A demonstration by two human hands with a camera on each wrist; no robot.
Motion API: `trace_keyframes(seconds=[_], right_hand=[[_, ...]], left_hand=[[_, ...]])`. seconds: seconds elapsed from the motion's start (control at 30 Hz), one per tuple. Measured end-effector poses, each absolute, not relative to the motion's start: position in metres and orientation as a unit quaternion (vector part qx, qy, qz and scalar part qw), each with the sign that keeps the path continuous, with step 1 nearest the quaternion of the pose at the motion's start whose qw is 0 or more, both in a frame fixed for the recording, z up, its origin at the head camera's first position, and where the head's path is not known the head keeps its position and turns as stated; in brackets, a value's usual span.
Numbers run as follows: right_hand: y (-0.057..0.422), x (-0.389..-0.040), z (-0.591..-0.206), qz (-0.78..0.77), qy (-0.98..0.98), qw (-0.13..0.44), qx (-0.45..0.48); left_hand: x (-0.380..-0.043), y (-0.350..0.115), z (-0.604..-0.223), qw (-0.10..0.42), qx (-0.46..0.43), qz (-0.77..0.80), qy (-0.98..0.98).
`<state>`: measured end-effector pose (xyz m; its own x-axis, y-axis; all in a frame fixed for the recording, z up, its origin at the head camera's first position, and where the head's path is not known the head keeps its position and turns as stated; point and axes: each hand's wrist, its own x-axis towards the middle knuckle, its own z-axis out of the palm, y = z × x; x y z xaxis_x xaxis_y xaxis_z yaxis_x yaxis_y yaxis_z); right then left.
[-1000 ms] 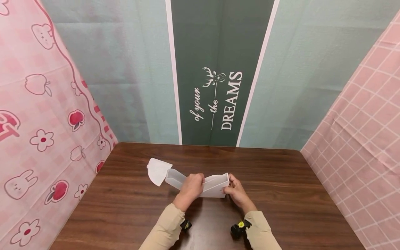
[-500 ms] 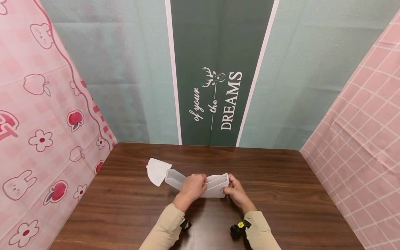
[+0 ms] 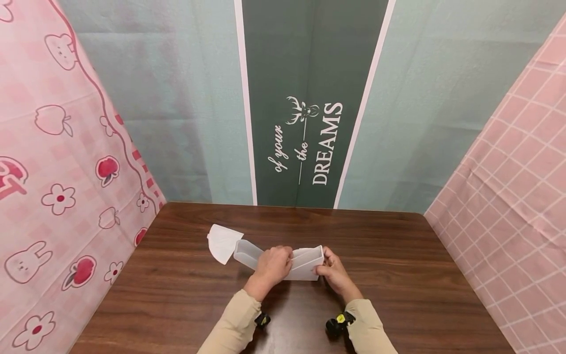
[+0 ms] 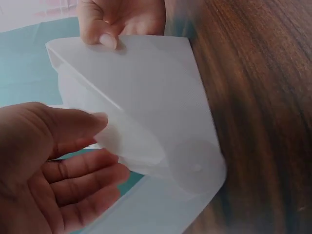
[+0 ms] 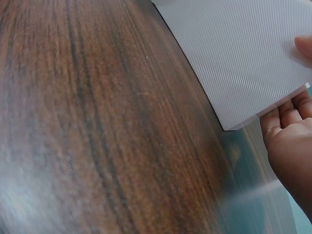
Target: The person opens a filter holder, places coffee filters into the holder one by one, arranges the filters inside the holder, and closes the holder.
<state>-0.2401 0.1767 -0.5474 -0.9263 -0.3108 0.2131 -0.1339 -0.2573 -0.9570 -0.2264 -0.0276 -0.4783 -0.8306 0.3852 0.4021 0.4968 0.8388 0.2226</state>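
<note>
A white ribbed plastic box [image 3: 301, 271] stands on the table, its translucent hinged lid [image 3: 247, 250] swung out to the left. My right hand [image 3: 334, 273] grips the box's right end, thumb on the near face and fingers behind. At the box's opening, my left hand [image 3: 273, 265] pinches the edge of white fan-shaped coffee filter paper [image 4: 129, 139] between thumb and index finger, the other fingers loosely bent. How many sheets it holds cannot be told. Another fan-shaped coffee filter [image 3: 223, 242] lies flat on the table, left of the lid.
The brown wooden table [image 3: 411, 285] extends around the box on all sides. Behind it hangs a green curtain [image 3: 212, 98] with printed lettering. Pink patterned cloths stand at the left [image 3: 79, 196] and right [image 3: 508, 187] sides.
My left hand has shifted very slightly to the right at the box's opening. The right hand, box, lid and loose filter stay put.
</note>
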Motion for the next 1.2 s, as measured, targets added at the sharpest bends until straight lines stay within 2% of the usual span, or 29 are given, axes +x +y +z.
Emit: trace_keyframes(seconds=[0.2, 0.4, 0.7, 1.2], right_hand=[[0.173, -0.232, -0.530, -0.766, 0.612, 0.058, -0.189], [0.177, -0.240, -0.547, -0.774, 0.602, 0.055, -0.190], [0.178, -0.242, -0.551, -0.775, 0.600, 0.054, -0.190], [0.178, -0.242, -0.552, -0.776, 0.600, 0.054, -0.186]], left_hand=[[-0.219, -0.026, -0.470, 0.196, -0.249, -0.072, -0.946], [-0.212, -0.025, -0.457, 0.148, -0.265, -0.034, -0.952], [-0.211, -0.026, -0.455, 0.140, -0.267, -0.039, -0.953], [-0.204, -0.040, -0.442, 0.174, -0.256, -0.054, -0.949]])
